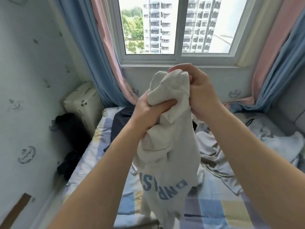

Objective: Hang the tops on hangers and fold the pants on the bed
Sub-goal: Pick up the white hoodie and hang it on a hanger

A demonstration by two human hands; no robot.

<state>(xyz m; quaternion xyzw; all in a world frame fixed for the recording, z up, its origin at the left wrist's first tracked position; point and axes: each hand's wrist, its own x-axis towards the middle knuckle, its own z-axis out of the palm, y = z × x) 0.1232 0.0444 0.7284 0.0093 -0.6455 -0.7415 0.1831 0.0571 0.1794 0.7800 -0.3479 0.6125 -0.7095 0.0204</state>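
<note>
The top (pixel 171 162) is hanging over the bed (pixel 214 209); a dark garment (pixel 122 123) is lying at eleven o'clock of it, crumpled clothes (pixel 212 151) at three.

A white-framed window (pixel 178 57) is shown with apartment blocks (pixel 156 25) and trees (pixel 132 25) seen through it, a pink-and-blue curtain (pixel 102 52) drawn back at its left, another curtain (pixel 277 55) at its right, and a cream hard case (pixel 82 104) stood below-left of it against motif-printed wallpaper (pixel 33 63).
</note>
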